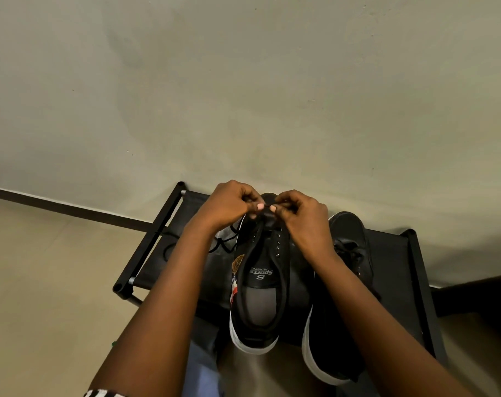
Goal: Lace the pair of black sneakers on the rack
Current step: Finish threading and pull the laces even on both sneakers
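2 black sneakers are seen side by side on the top shelf of a black rack (415, 253) set against a pale wall (243, 81). The nearer sneaker (260, 285), white-soled and with its heel toward the camera, is placed at the middle of the shelf; its grey insole and a tongue label reading "Sports Running" are exposed, and a coloured patch is visible on its left side. The second sneaker (349, 245) is positioned just to the right, partly hidden behind the right forearm, with laces visible across its top.

Both hands are brought together over the toe end of the nearer sneaker. The left hand (229, 204) is held with fingers curled and fingertips pressed together, apparently pinching the end of a black lace (223, 245). The right hand (298, 213) is likewise curled, its thumb and forefinger closed in a pinch close to the left hand's fingertips; what exactly is gripped between them cannot be made out. Loose lace is trailed from under the left wrist across the left part of the shelf. The upper eyelets on the sneaker's right side are seen unthreaded.

A beige floor (43, 282) is visible left of the rack, and a striped sleeve edge (106, 393) is caught at the bottom of the frame.
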